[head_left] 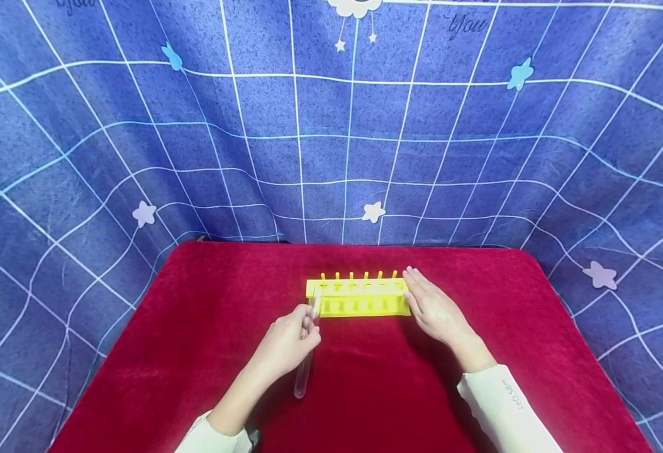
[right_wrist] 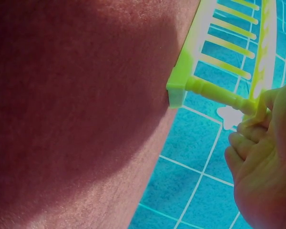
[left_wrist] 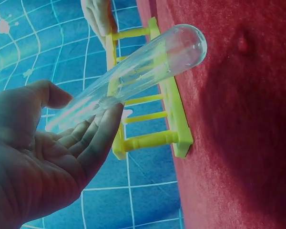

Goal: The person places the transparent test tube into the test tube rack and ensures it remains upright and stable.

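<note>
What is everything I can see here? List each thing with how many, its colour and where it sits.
test tube: one, clear glass, held slanted over the cloth, its upper end at the left end of the rack
test tube rack: one, yellow, pegs along its far edge, standing mid-table
table cloth: one, red velvet, covering the table
backdrop: one, blue cloth with a pale grid and stars, hung behind and beside the table
sleeves: two, white, at the bottom edge
left hand: one, fingers pinching the test tube
right hand: one, fingers laid against the right end of the rack
</note>
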`<state>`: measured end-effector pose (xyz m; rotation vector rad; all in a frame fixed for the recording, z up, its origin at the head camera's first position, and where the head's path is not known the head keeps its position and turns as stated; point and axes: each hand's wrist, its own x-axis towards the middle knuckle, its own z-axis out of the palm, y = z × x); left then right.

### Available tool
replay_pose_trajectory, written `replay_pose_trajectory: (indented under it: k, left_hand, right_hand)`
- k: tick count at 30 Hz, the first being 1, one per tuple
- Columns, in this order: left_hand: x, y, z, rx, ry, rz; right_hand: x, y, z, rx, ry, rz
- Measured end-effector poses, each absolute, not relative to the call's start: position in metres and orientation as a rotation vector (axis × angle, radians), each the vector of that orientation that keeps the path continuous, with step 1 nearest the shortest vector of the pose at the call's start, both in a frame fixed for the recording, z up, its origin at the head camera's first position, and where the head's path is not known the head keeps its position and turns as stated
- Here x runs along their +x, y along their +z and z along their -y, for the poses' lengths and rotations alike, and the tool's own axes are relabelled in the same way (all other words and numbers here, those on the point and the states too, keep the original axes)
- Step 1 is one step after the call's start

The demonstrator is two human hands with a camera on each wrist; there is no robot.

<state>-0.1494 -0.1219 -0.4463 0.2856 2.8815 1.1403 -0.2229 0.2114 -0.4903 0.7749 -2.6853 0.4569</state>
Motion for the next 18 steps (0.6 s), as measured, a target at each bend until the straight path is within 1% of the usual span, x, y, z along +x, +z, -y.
replay_pose_trajectory:
  k: [18]
  left_hand:
    - [-0.1597,-0.4446,0.1155,0.351,1.228,-2.922]
  right_hand:
    - [-0.2241,-0.4935,-0.2104,0.771,0.455,2.669]
